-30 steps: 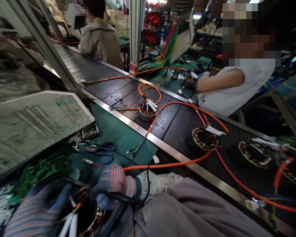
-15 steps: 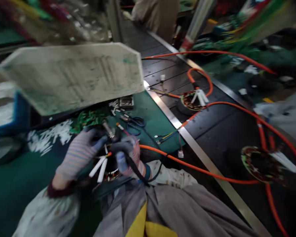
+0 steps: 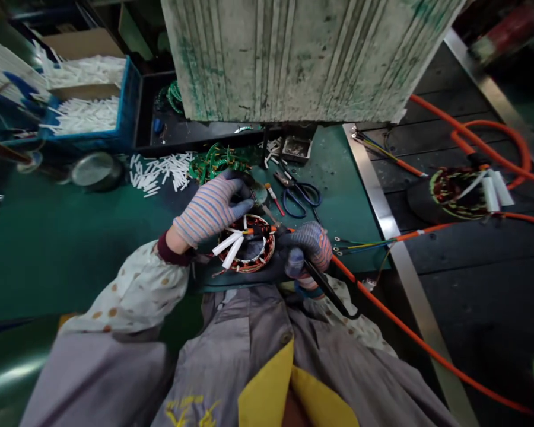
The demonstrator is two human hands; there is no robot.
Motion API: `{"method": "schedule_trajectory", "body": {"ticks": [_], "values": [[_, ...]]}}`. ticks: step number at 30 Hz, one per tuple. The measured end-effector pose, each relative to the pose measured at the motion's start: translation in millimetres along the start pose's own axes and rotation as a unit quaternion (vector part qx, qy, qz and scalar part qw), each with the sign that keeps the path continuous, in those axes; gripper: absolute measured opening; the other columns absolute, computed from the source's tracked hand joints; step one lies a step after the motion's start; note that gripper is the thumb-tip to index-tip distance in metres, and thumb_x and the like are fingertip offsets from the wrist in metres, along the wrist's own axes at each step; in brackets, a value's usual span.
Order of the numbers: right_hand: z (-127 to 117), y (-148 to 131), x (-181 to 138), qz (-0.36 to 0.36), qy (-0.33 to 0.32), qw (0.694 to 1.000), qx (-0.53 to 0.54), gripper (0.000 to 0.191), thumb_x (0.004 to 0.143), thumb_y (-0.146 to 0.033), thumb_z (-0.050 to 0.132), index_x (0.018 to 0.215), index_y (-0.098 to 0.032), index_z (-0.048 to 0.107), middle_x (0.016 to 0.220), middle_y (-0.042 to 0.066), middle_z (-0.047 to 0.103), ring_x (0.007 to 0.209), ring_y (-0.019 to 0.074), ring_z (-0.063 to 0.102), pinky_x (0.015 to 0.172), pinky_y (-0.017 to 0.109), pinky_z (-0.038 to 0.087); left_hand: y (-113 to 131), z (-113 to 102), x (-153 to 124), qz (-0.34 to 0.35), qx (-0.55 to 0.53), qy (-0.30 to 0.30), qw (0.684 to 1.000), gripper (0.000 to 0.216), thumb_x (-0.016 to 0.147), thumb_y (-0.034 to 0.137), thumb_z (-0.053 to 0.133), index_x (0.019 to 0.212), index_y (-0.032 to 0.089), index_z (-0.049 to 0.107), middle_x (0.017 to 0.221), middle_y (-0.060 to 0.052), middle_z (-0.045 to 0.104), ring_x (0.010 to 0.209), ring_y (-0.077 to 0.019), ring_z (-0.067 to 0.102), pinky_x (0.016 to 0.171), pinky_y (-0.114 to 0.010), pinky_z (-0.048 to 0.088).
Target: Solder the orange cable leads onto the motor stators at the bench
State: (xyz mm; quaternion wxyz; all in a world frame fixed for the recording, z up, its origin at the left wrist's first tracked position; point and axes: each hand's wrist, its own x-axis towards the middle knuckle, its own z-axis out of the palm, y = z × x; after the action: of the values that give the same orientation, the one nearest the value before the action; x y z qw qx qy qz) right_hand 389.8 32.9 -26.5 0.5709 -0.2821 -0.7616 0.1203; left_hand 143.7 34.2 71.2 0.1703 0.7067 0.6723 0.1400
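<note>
A round motor stator (image 3: 248, 254) with copper windings and white sleeved leads lies on the green mat at the table's near edge. My left hand (image 3: 213, 206), in a striped glove, rests over the stator's upper left rim with fingers curled onto it. In a matching glove, my right hand (image 3: 309, 250) is closed around a dark tool handle (image 3: 327, 290) with a black cord, its tip at the stator's right side. An orange cable (image 3: 382, 314) runs from the stator down to the right.
Blue-handled scissors (image 3: 300, 196) and a small metal tray (image 3: 296, 148) lie behind the stator. White sleeves (image 3: 160, 172) are scattered at the left, more in a blue bin (image 3: 124, 112). A pale board (image 3: 302, 53) overhangs the bench. Another stator (image 3: 458, 193) sits on the dark conveyor at right.
The view has swung down and left from the conveyor and co-workers to the bench. Both hands stay on the stator, now centred in view.
</note>
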Motion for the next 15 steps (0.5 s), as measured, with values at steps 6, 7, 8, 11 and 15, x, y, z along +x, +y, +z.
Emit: {"method": "schedule_trajectory", "body": {"ticks": [6,7,8,11,15], "values": [[1.5,4.6,-7.1,0.019,-0.053,0.997,-0.06,0.061,0.111,-0.056,0.034,0.077,-0.032,0.078,0.068,0.006,0.065,0.07,0.0243,0.065,0.07,0.038,0.052,-0.1,-7.9,3.2,0.037,0.024,-0.022,0.999,0.035,0.101,0.046,0.061,0.108,0.017,0.08,0.115,-0.012,0.073,0.102,-0.0293,0.07,0.097,-0.043,0.06],[1.1,5.6,-9.2,0.021,-0.069,0.995,-0.074,0.064,0.111,-0.059,0.031,0.076,-0.032,0.078,0.067,0.007,0.065,0.07,0.0246,0.064,0.071,0.039,0.052,0.7,-8.2,3.3,0.038,0.028,-0.019,0.999,0.034,0.101,0.044,0.061,0.108,0.017,0.08,0.114,-0.012,0.073,0.102,-0.0295,0.07,0.096,-0.042,0.06],[0.5,6.6,-11.0,0.022,-0.083,0.993,-0.083,0.067,0.111,-0.06,0.029,0.076,-0.032,0.078,0.067,0.007,0.064,0.07,0.0249,0.064,0.072,0.04,0.052,1.6,-8.5,3.5,0.038,0.032,-0.017,0.999,0.032,0.101,0.043,0.062,0.109,0.017,0.08,0.114,-0.012,0.073,0.103,-0.0298,0.07,0.096,-0.042,0.06],[-0.8,8.5,-12.4,0.022,-0.116,0.989,-0.087,0.067,0.109,-0.061,0.028,0.076,-0.032,0.078,0.068,0.008,0.064,0.072,0.0255,0.065,0.074,0.041,0.053,4.4,-9.1,4.0,0.034,0.046,-0.025,0.998,0.029,0.1,0.039,0.064,0.11,0.017,0.081,0.114,-0.012,0.074,0.104,-0.0305,0.071,0.097,-0.042,0.06],[0.3,7.7,-8.1,0.014,-0.09,0.994,-0.054,0.057,0.108,-0.054,0.037,0.081,-0.031,0.081,0.069,0.006,0.066,0.073,0.025,0.065,0.072,0.039,0.052,10.0,-8.9,3.5,0.013,0.073,-0.026,0.997,0.033,0.102,0.042,0.064,0.112,0.016,0.081,0.115,-0.014,0.074,0.103,-0.0311,0.071,0.096,-0.042,0.059]]}}
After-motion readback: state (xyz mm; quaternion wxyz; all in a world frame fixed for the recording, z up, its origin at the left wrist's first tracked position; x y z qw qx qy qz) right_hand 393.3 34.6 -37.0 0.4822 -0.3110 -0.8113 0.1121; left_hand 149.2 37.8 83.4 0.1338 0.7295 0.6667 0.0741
